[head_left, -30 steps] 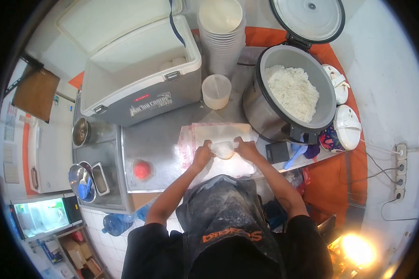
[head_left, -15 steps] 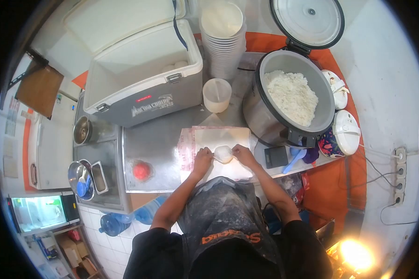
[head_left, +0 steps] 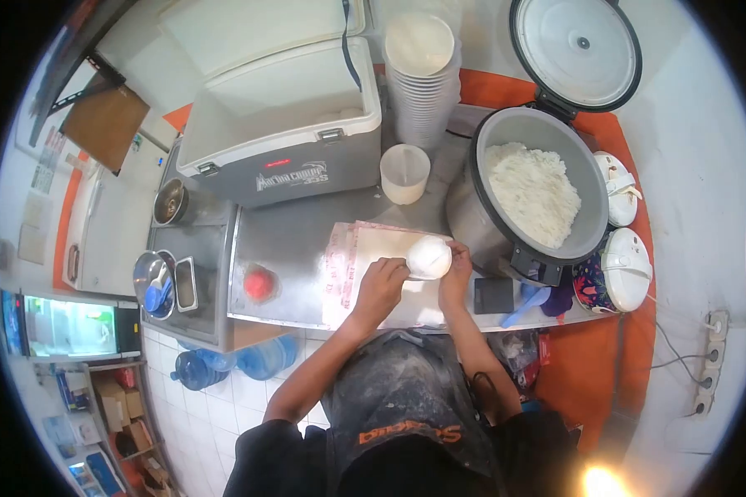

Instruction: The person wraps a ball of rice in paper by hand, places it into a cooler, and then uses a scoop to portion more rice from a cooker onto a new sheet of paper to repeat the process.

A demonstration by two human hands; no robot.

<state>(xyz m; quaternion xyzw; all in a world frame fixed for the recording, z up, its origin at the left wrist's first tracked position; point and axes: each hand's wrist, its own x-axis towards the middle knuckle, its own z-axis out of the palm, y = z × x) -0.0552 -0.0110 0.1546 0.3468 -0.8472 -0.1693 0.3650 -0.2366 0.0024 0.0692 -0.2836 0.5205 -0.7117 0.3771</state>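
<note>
Between my two hands is a rounded white rice portion (head_left: 429, 256), apparently in a thin clear wrap. My left hand (head_left: 383, 286) pinches its left edge, fingers bent and pressed together. On the other side, the fingers of my right hand (head_left: 457, 272) are closed on the right edge. Both hands hold the portion over a stack of wrapping paper (head_left: 381, 248) with pink print, at the front of the steel counter (head_left: 294, 240). A large rice cooker (head_left: 530, 186) full of white rice stands open, right of the paper.
An open grey cooler (head_left: 282, 166) and stacked white tubs (head_left: 425, 91) stand at the back, with a cloudy measuring jug (head_left: 404, 174) before them. A red bundle (head_left: 259, 284) lies left. A dark scale (head_left: 493, 296) and blue scoop (head_left: 525, 306) sit right.
The rice portion has come up off the paper, moving right and toward the back, between both hands. My left hand has turned in beside it. The whole view has shifted slightly.
</note>
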